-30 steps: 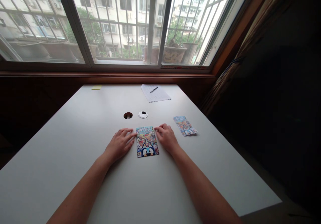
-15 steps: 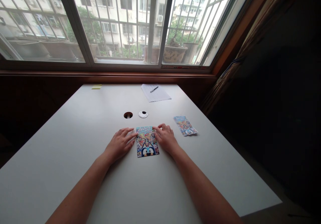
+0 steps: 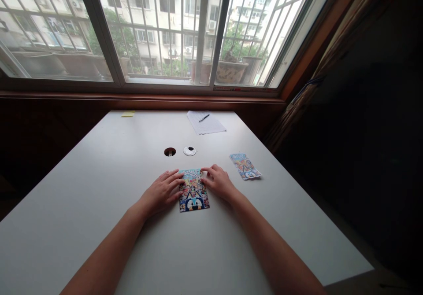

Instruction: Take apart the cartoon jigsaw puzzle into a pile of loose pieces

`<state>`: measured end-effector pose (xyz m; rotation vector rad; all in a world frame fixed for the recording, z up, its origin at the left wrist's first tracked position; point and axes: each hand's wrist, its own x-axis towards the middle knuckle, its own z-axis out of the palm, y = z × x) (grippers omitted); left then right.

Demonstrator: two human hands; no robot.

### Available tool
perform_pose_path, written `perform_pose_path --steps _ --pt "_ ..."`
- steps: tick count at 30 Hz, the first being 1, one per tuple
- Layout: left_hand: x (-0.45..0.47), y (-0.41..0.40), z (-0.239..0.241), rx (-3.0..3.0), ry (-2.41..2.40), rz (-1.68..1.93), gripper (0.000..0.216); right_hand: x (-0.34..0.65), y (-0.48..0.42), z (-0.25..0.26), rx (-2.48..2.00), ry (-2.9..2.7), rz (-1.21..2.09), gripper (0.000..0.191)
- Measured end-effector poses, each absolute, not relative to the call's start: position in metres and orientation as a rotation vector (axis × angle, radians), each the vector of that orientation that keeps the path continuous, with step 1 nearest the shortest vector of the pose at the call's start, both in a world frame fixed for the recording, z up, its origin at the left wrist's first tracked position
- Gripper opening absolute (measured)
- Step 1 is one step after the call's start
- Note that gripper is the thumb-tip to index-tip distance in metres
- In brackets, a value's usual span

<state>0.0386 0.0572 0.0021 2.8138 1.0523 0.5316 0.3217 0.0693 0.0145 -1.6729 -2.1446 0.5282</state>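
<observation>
Colourful card (image 3: 194, 194): frame centre, flat on desk (image 3: 99, 189). Left hand (image 3: 161, 192) and right hand (image 3: 218, 182) flank it, fingers spread over its upper edge, pinning it; nothing grasped.

A colourful cartoon picture card (image 3: 194, 193) lies flat on the white desk (image 3: 99, 189), upright in portrait, a blue cartoon face at its near end, its far corners covered by fingers (image 3: 178, 179).

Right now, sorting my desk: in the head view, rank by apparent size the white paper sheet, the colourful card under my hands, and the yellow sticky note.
1. Colourful card, nearest the camera, so unsure.
2. White paper sheet.
3. Yellow sticky note.
</observation>
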Motion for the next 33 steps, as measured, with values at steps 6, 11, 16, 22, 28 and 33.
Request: perform_pose_path --steps 6,11,16,22,28,33 --pt "0.039 0.056 0.002 2.812 1.061 0.464 0.042 0.319 0.09 0.03 -1.663 -2.156 0.703 0.037" --pt "0.039 0.057 0.003 2.819 1.051 0.485 0.041 0.314 0.106 0.042 -1.65 -2.173 0.858 0.037" --pt "0.039 0.056 0.003 2.825 1.039 0.5 0.041 0.314 0.108 0.043 -1.674 -2.152 0.919 0.038" --pt "0.041 0.053 0.007 2.849 1.038 0.54 0.039 0.313 0.103 0.043 -1.678 -2.157 0.954 0.039" --pt "0.046 0.049 0.017 2.83 1.034 0.598 0.033 0.306 0.102 0.048 -1.633 -2.213 0.992 0.038" --pt "0.05 0.05 0.015 2.869 1.012 0.616 0.033 0.301 0.099 0.051 -1.596 -2.25 1.012 0.042"
